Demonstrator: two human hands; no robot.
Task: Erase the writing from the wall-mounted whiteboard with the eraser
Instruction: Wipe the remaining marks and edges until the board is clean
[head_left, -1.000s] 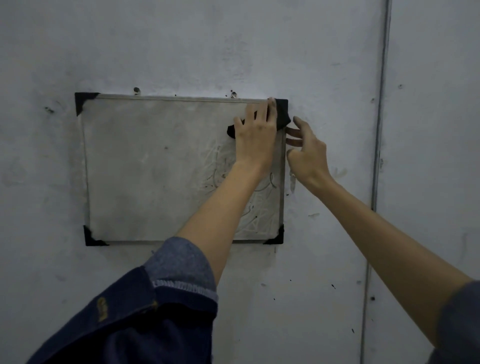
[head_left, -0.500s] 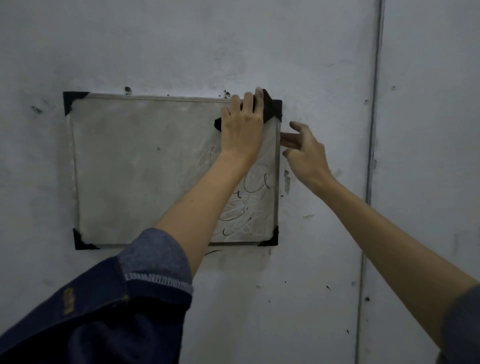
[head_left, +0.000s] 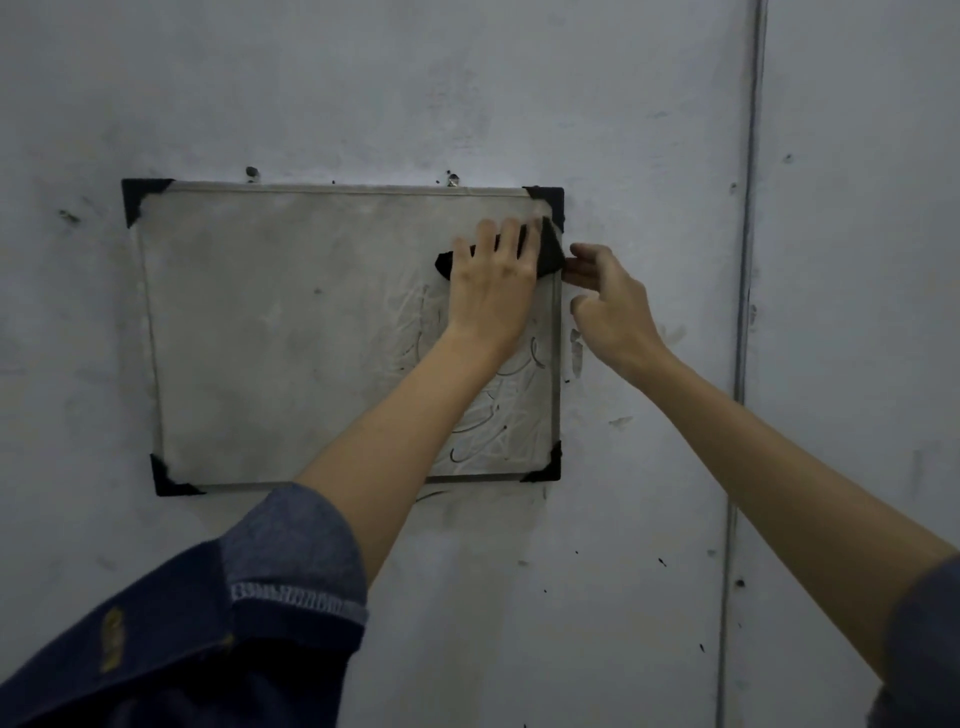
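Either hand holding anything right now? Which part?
The left hand presses the black eraser flat against the whiteboard with straight fingers across its middle. The right hand holds nothing; its fingertips touch the board's right frame edge.

Dim, flat light from where I watch, cool grey cast, no glare. Brightest patch on the wall (head_left: 597, 104), upper centre; corners fall off dark. Soft shadow under the left forearm (head_left: 395, 415), lower centre. Fingers of the left hand (head_left: 493, 280) slightly motion-blurred. Wall seam (head_left: 748, 260) at right bows from wide-angle distortion. Grainy overall.
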